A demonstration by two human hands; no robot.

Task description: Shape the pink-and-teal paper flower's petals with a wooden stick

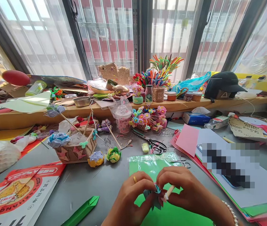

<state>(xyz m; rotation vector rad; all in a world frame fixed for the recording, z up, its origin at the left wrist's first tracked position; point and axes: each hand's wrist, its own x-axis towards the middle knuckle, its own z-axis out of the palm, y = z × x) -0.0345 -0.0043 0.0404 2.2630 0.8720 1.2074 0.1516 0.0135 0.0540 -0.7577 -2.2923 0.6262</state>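
Observation:
My left hand (133, 194) pinches a small folded blue paper piece (157, 188), with darker and pinkish folds showing below. The fingertips of my right hand (185, 186) press on the same piece from the other side. A short pale stick (170, 191) with a whitish end is tucked between my right fingers. Both hands are over a bright green sheet in a clear sleeve (142, 166). To their left lies a folded green paper strip (82, 210). The fingers partly hide the piece, so its full shape cannot be made out.
Black scissors (158, 147) and smaller scissors (184, 162) lie beyond my hands. Paper flowers (113, 154) sit beside a cardboard box (73, 152). A lidded cup (123, 119) stands near the ledge. Stacked paper (265, 188) is on the right, a printed bag (18, 191) on the left.

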